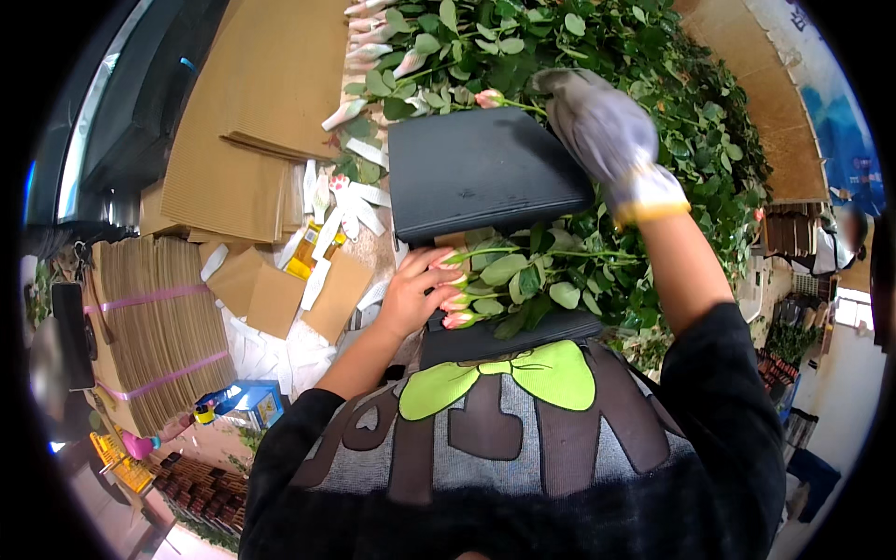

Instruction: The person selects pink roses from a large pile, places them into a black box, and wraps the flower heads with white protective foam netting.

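Observation:
Several pink-and-cream roses (457, 301) lie in a row on a black surface (509, 338) close to my body, heads to the left and leafy stems to the right. My left hand (417, 291) is bare, its fingers curled over their heads. A black panel (485, 173) stands just beyond them. My right hand (597, 126), in a grey-white glove with a yellow cuff, is beyond the panel's right corner. A single pink rose (490, 98) has its stem running into the glove, which looks closed on it; the fingertips are partly hidden and blurred.
A big heap of leafy rose stems (700, 149) covers the far right, with white-sleeved heads (369, 51) at its left edge. Loose white sleeves (350, 210) and cardboard pieces (275, 301) lie left. Cardboard sheets (271, 75) and a strapped cardboard stack (154, 313) stand farther left.

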Motion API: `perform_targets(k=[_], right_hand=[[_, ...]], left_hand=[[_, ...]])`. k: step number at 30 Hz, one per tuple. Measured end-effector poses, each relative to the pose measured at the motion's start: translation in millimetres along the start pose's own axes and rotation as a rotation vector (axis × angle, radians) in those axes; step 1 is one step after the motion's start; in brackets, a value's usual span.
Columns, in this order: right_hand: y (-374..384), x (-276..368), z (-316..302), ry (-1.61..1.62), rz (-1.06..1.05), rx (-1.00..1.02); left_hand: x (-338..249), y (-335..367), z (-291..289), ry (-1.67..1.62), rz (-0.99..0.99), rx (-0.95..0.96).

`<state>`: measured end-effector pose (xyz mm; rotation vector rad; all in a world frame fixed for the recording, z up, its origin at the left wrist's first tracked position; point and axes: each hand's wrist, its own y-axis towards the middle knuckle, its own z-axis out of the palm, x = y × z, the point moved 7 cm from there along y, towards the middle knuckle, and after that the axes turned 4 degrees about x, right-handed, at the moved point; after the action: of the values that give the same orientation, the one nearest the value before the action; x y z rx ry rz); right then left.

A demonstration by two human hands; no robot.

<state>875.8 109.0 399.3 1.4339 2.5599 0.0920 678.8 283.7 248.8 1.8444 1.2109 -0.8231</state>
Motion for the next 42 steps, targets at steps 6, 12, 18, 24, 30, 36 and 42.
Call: perform_targets(k=[6, 12, 18, 24, 30, 36, 42], right_hand=[[4, -86, 142, 0.211, 0.376, 0.480], [-46, -87, -55, 0.366, 0.138, -0.235], [-137, -47, -154, 0.185, 0.206, -0.533], [-162, -109, -167, 0.351, 0.162, -0.644], [-178, -142, -183, 0.616, 0.286, -0.757], [-180, -128, -179, 0.558, 0.261, -0.670], [-206, -144, -181, 0.674, 0.228, -0.466]], left_hand=[[2, 6, 4, -0.065, 0.007, 0.011], [26, -12, 12, -0.148, -0.473, 0.163], [26, -5, 18, -0.415, -0.340, 0.222], [9, 16, -3, -0.216, -0.164, 0.120], [19, 23, -3, -0.189, -0.328, 0.175], [16, 34, -3, -0.534, -0.493, 0.231], [6, 32, -1, -0.765, -0.659, 0.337]])
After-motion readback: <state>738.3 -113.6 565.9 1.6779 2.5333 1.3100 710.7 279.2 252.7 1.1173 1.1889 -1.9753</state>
